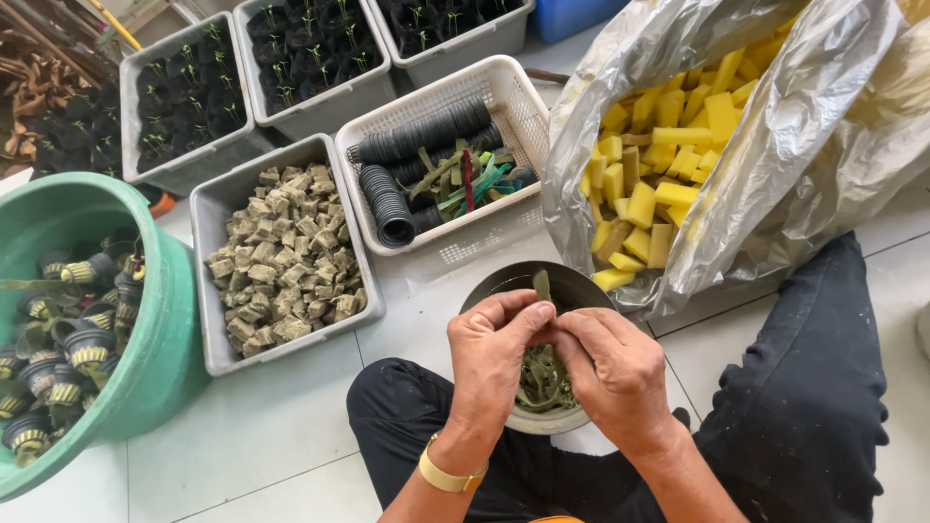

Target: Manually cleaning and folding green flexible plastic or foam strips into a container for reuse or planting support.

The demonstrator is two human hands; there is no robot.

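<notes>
My left hand (pixel 489 358) and my right hand (pixel 615 373) meet over a round grey bowl (pixel 504 286) on the floor between my legs. Both pinch a thin green strip (pixel 542 284) that sticks up between the fingertips. More green strips (pixel 538 380) lie in the bowl beneath my hands. A yellow band circles my left wrist.
A grey tray of brownish cubes (pixel 281 257) lies at left. A white basket (pixel 441 155) holds stacked black rings and green strips. A green tub (pixel 160 329) holds net pots. A clear bag of yellow sponge blocks (pixel 668 165) stands right. Seedling trays (pixel 189 92) line the back.
</notes>
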